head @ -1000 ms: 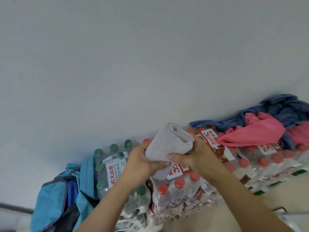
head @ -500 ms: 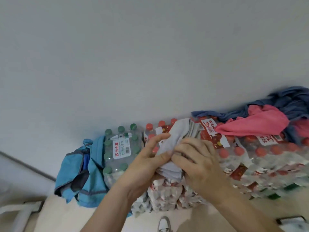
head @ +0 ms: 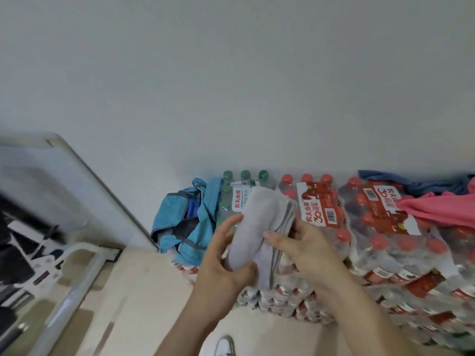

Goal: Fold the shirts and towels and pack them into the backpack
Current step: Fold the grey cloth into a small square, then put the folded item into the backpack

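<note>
A folded grey towel (head: 259, 227) is held upright between both hands, above the stacked packs of bottled water. My left hand (head: 226, 263) grips its lower left side, thumb across the bottom. My right hand (head: 303, 242) pinches its right edge, where the folded layers show. The blue backpack (head: 185, 222) slumps against the wall just left of the towel, its top gaping. A pink cloth (head: 437, 206) and a dark blue cloth (head: 416, 183) lie crumpled on the water packs at the far right.
Packs of red-capped bottles (head: 385, 242) and green-capped bottles (head: 236, 191) line the white wall. A tilted white board (head: 77, 181) and a metal frame (head: 66, 286) stand at the left. A shoe (head: 226, 346) shows on the beige floor below.
The view has swung left and down, bringing the board and frame into sight. Both hands have carried the grey towel toward the backpack, and the towel now stands more upright.
</note>
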{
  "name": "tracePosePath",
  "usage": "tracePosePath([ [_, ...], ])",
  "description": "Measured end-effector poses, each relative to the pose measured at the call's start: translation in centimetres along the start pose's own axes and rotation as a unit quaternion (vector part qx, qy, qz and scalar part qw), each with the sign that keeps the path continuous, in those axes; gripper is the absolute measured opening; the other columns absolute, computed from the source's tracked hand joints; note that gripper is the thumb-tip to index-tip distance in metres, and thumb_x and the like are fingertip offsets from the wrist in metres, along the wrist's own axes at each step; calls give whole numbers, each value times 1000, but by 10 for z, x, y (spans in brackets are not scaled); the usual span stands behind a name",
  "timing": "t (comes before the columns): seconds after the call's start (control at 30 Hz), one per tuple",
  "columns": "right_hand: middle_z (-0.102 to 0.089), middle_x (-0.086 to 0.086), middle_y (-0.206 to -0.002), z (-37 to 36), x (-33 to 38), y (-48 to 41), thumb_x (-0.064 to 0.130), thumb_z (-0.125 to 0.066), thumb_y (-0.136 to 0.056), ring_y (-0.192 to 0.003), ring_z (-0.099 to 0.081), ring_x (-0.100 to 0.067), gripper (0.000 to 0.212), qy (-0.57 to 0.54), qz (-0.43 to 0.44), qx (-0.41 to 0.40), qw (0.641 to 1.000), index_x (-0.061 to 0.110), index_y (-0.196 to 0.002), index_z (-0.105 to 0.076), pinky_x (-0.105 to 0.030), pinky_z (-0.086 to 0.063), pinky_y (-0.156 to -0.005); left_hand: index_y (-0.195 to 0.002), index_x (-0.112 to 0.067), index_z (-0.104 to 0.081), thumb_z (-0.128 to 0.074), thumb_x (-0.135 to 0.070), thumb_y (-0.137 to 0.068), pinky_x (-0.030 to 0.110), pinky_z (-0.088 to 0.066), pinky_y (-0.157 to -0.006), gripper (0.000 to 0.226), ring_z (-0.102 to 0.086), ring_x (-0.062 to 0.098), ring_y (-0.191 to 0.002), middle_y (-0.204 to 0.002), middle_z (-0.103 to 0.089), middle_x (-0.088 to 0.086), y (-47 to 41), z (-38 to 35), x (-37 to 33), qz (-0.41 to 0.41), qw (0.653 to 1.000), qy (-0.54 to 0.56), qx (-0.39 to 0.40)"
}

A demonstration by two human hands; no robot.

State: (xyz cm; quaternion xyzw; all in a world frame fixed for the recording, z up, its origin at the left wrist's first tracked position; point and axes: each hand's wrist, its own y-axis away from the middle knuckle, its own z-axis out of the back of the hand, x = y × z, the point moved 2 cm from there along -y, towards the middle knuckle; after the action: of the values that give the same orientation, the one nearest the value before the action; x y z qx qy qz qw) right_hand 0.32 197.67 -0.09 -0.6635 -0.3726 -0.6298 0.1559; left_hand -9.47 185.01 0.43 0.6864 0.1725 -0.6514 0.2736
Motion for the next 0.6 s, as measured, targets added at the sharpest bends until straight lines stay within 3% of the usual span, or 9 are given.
tracePosePath([
  [0.07, -75, 2, -90, -22, -6, -11, 11, -74, -80, -83, -72, -13, 19, 52, 2, 11, 999, 20, -96, -69, -29, -57, -70, -124, -47, -50, -58, 11, -66, 47, -56, -69, 82, -67, 31, -87, -105, -67, 2, -1, 24, 10, 25, 999, -2, -21],
  [0.17, -74, 6, -94, -62, -21, -26, 15, -74, -80, -90, -70, -11, 26, 116, 9, 21, 993, 28, -101, -66, -36, -56, -82, -122, -42, -51, -65, -6, -67, 46, -56, -83, 67, -67, 20, -98, -110, -68, -3, -7, 63, 21, 53, 998, -18, 4],
  [0.23, -74, 7, -96, -92, -30, -40, 15, -72, -82, -91, -69, -10, 30, 130, 0, 36, 991, 33, -105, -64, -35, -56, -83, -118, -35, -56, -73, -22, -76, 42, -55, -87, 47, -67, 16, -101, -109, -70, -6, -17, 92, 25, 65, 998, -3, 5],
  [0.3, -74, 5, -95, -125, -36, -58, 8, -68, -85, -89, -70, -9, 30, 119, -18, 57, 991, 27, -107, -64, -27, -56, -78, -113, -33, -59, -78, -27, -77, 38, -56, -84, 41, -68, 15, -97, -104, -71, -8, -32, 127, 32, 69, 997, -1, -19],
  [0.37, -74, 3, -96, -158, -46, -82, 4, -65, -87, -89, -70, -9, 26, 122, -36, 63, 990, 23, -104, -64, -22, -54, -76, -111, -32, -59, -82, -26, -72, 38, -57, -81, 46, -69, 15, -93, -101, -72, -8, -52, 165, 39, 72, 997, -11, -35],
  [0.47, -73, 4, -99, -205, -56, -115, 15, -69, -86, -91, -68, -7, 20, 134, -70, 84, 985, 24, -102, -63, -19, -53, -76, -113, -35, -55, -86, -25, -65, 40, -58, -80, 58, -69, 15, -91, -105, -70, -4, -80, 213, 48, 73, 996, -9, -53],
  [0.53, -72, 4, -103, -227, -63, -136, 20, -74, -82, -98, -68, -10, 29, 149, -70, 91, 982, 22, -109, -63, -25, -54, -85, -117, -48, -45, -86, -24, -65, 35, -58, -78, 70, -68, 11, -91, -107, -67, -5, -96, 235, 54, 71, 995, -21, -59],
  [0.6, -73, 0, -102, -242, -67, -154, 14, -73, -82, -95, -69, -12, 26, 140, -67, 57, 986, 21, -106, -64, -28, -55, -84, -125, -54, -36, -86, -23, -66, 34, -58, -79, 83, -69, 12, -93, -109, -67, -3, -111, 252, 55, 76, 997, -5, -35],
])
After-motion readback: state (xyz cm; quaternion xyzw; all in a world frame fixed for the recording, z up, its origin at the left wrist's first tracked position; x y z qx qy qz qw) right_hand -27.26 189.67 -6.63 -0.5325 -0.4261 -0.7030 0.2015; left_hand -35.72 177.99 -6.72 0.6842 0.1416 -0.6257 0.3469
